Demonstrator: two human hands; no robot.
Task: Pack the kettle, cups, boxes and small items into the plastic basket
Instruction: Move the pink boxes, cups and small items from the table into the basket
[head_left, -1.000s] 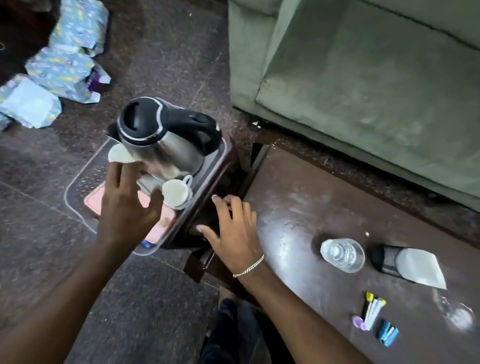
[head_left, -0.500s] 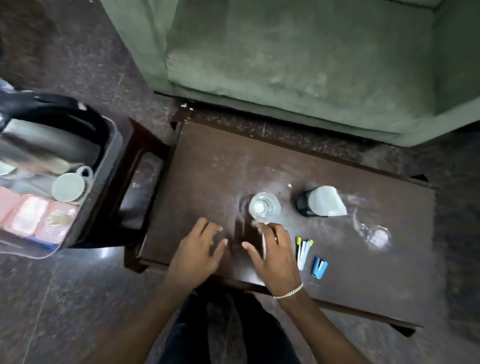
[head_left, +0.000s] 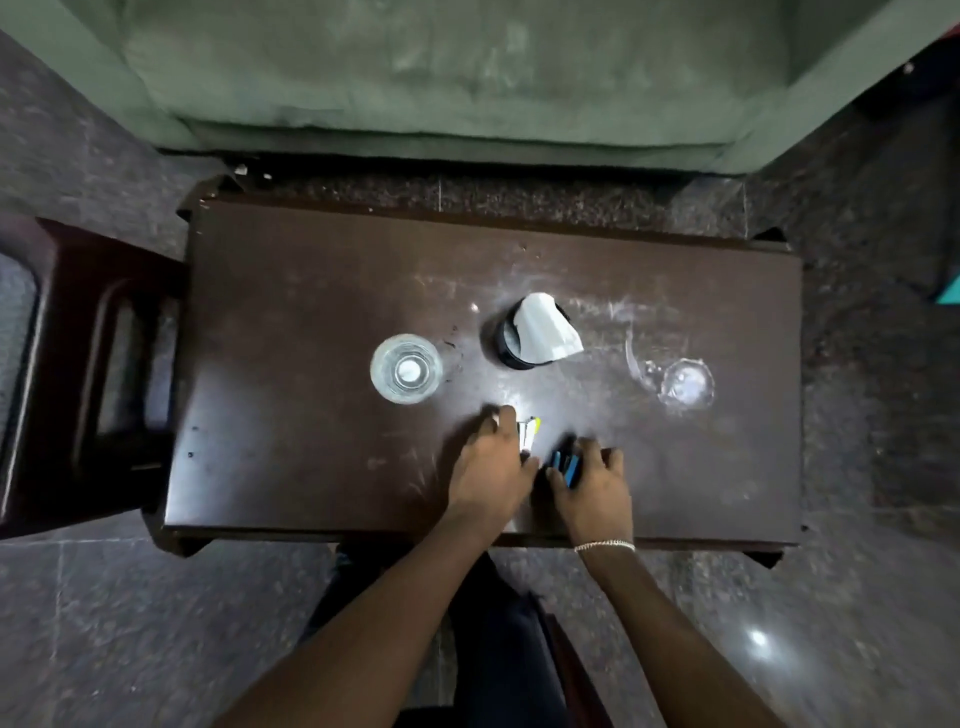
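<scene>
Both my hands rest on the dark wooden table (head_left: 311, 312) near its front edge. My left hand (head_left: 485, 478) curls its fingers and thumb around small white and yellow items (head_left: 530, 431). Beside it, my right hand (head_left: 592, 488), with a bracelet at the wrist, closes on small blue items (head_left: 565, 462). A clear glass (head_left: 406, 369) stands upright to the left of the hands. A black cup (head_left: 506, 343) holding white tissue (head_left: 545, 332) stands behind them. Another clear glass piece (head_left: 683, 382) lies at the right. The kettle and most of the basket are out of view.
A dark stool (head_left: 93, 338) stands against the table's left end, with a grey edge (head_left: 13, 332) at the frame border that may be the basket. A green sofa (head_left: 467, 78) runs behind the table. Stone floor surrounds it.
The view swung right from the basket with the kettle to the table. Both hands moved right across the table from near the upright glass onto the small coloured items.
</scene>
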